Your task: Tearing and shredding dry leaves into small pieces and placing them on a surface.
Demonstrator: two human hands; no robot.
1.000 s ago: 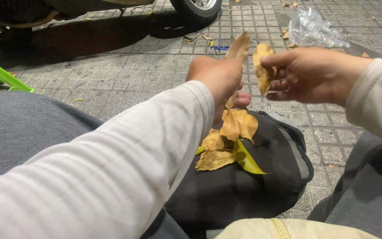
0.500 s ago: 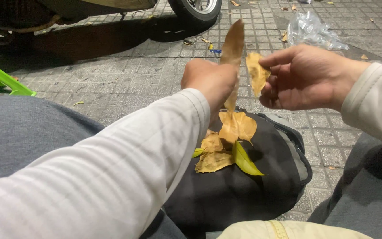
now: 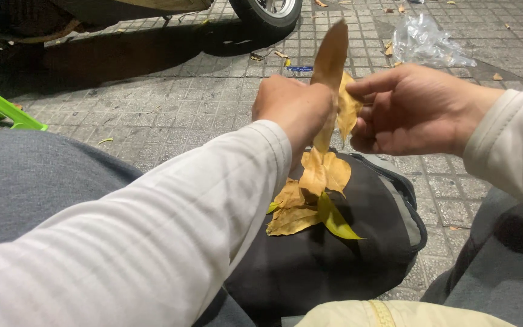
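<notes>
From the head camera I see my left hand [image 3: 295,109] closed around a long brown leaf [image 3: 329,57] that stands upright above the fist. My right hand [image 3: 416,109] pinches a smaller yellow leaf [image 3: 347,112] in its fingers [image 3: 370,85]. Half a second ago the two leaves were apart; now the yellow one touches the brown one (the hands have closed in on each other), so I judge the leaves are being put together. Below, a pile of dry leaves [image 3: 310,200] with one green-yellow leaf lies on a black bag [image 3: 370,242] on the paved floor [image 3: 171,103]. A clear plastic bag [image 3: 425,39] lies farther off; I cannot tell its contents.
</notes>
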